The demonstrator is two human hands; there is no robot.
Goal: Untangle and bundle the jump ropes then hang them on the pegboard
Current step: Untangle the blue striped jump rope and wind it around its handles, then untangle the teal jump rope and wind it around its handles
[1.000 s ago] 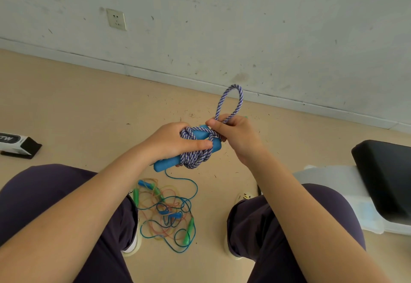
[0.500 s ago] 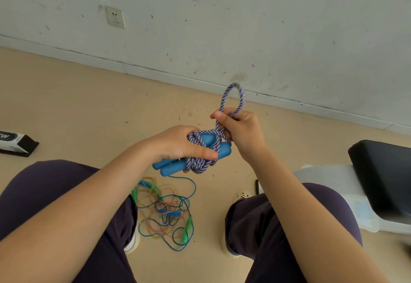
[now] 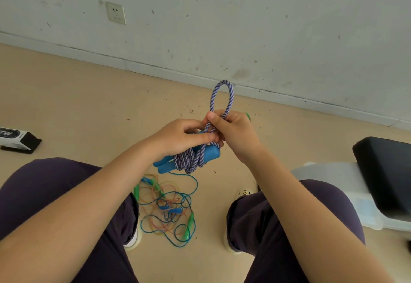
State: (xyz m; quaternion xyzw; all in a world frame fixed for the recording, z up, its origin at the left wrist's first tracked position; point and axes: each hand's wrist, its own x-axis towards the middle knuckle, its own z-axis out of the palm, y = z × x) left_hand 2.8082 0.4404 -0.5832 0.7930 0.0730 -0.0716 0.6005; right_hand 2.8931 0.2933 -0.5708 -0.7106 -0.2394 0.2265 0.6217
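A purple-and-white braided jump rope [image 3: 189, 160] is wound around its two blue handles [image 3: 211, 152], held in front of me above the floor. My left hand [image 3: 178, 138] grips the wrapped bundle from above. My right hand [image 3: 233, 131] pinches the base of a rope loop [image 3: 222, 98] that stands up above both hands. On the floor between my knees lies a tangle of thin jump ropes [image 3: 169, 209], blue, green and orange, with small blue and green handles. No pegboard is in view.
A black-and-white box [image 3: 17, 140] lies on the floor at far left. At right stands a white container [image 3: 333, 176] with a black cushion [image 3: 387, 171] on it. A grey wall with a socket [image 3: 116, 13] runs along the back.
The bundle has dropped lower and tilted beneath my left hand. My right hand has moved up and pulled the loop taller and narrower above the knot.
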